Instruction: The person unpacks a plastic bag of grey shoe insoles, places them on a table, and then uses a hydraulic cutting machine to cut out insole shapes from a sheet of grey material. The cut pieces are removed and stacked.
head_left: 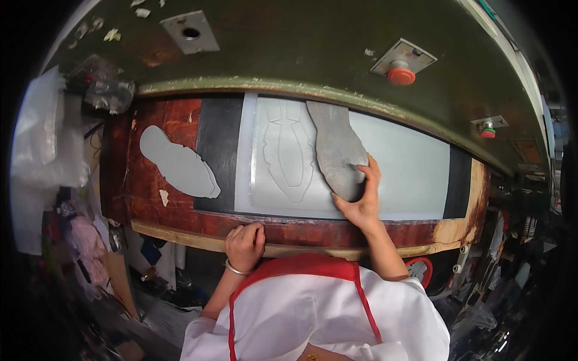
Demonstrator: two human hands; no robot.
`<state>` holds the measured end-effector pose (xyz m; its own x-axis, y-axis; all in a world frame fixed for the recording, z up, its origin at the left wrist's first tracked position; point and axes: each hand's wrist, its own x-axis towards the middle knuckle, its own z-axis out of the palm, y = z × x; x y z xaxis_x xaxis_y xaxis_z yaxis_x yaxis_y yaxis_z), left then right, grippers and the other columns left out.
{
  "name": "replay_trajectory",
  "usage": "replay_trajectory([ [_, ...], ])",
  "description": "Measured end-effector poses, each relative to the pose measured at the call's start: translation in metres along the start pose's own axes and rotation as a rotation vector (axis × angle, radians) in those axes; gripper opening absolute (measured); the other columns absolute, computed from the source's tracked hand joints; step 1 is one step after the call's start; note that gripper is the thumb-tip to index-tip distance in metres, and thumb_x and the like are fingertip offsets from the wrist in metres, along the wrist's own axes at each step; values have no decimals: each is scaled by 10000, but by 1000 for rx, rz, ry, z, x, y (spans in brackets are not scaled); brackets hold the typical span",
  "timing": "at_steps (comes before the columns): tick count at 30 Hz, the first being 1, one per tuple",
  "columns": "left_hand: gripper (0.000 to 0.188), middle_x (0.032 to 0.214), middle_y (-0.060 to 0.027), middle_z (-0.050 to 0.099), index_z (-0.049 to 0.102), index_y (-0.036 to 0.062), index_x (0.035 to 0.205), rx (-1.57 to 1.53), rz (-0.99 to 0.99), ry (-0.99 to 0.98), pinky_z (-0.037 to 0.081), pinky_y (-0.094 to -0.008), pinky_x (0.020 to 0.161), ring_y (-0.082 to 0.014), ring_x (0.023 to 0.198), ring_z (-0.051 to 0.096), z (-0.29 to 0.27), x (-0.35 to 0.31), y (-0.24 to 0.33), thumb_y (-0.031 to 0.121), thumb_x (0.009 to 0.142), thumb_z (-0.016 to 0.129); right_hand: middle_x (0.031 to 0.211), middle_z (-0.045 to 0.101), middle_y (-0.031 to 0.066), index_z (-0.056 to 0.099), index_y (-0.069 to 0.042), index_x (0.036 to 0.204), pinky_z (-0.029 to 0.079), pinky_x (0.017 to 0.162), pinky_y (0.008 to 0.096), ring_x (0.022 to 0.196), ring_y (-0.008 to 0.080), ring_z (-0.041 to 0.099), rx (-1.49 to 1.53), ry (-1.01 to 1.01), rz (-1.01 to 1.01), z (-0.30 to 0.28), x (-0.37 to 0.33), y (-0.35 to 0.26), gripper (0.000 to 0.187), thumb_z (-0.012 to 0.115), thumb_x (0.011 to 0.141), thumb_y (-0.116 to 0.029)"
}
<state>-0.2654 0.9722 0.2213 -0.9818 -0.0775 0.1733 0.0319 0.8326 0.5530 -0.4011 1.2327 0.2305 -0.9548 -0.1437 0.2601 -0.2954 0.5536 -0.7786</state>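
Observation:
My right hand (362, 194) grips the near end of a dark grey, sole-shaped plate (338, 141), thumb on one edge and fingers on the other. I cannot tell whether it is a cutting die or a template. It lies on a pale grey sheet (403, 162). Beside it on the left, the sheet bears a cut outline (293, 153) with notched sides and a long inner loop. My left hand (244, 245) rests in a loose fist at the bench's front edge, apart from the sheet. Nothing shows in its fingers.
A pale grey cut piece (174, 159) with notches lies on the red-brown bench (150, 201) at left. A green machine beam (289, 48) spans the far side, with a red push button (401, 73) and a smaller one (487, 131). Clear plastic sheeting (45, 156) hangs at far left.

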Motion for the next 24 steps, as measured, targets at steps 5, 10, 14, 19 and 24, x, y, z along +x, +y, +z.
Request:
replay_trajectory([
  [5,61,595,-67,550,635,81,792,4,-33,20,433,-373,521,-265,538,541,15,45,-3,102,766,687,1424,275,271,263,-11,1410,274,1089,466,1338,436,264,-120,-141,38,-6,42,22,1011,828,574,-86],
  [10,38,528,-51,493,636,83,795,-8,-55,41,424,-372,510,-248,499,523,29,97,-10,100,786,669,1462,264,224,126,38,1468,256,1099,421,1362,334,278,-231,759,153,-122,124,54,701,490,960,-282],
  [14,23,536,-59,508,637,88,795,-4,-89,75,429,-381,503,-259,499,530,40,141,-10,96,789,657,1494,61,315,-8,99,1441,106,1137,459,1391,399,128,-529,893,99,-174,160,106,871,477,946,-428],
  [19,54,623,-94,600,630,109,826,-44,-33,146,485,-399,533,-280,576,613,56,189,-27,131,778,637,1368,296,286,132,76,1407,266,1073,426,1269,332,326,-639,926,-61,-169,154,139,854,559,893,-454],
  [24,69,644,-76,629,637,144,816,33,-140,178,502,-402,529,-266,588,635,59,194,-25,204,782,640,1163,567,206,333,97,1348,413,977,400,1072,282,542,-657,825,-117,-175,139,121,598,578,933,-257],
])
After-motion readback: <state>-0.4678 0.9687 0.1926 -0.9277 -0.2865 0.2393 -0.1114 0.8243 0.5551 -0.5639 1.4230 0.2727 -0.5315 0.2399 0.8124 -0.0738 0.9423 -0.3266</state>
